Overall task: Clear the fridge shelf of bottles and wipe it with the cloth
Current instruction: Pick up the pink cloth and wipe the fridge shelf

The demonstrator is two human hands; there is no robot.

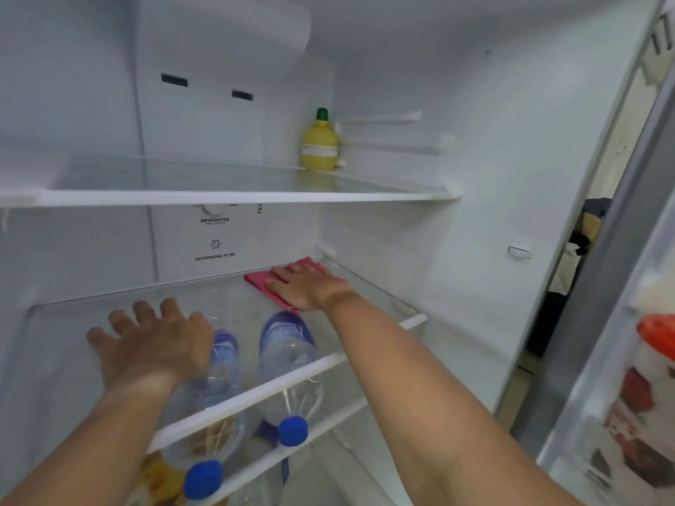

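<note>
One pink cloth, seemingly folded, under the flat right hand.

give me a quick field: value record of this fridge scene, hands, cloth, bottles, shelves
right hand: flat on the pink cloth, back right of the glass shelf
left hand: open, fingers spread above the shelf, holding nothing
water bottles: two with blue caps, lying under the glass shelf
upper shelf: one yellow lemon-shaped bottle, green cap, upright at the back
door rack: blurred containers, one with a red lid
</note>
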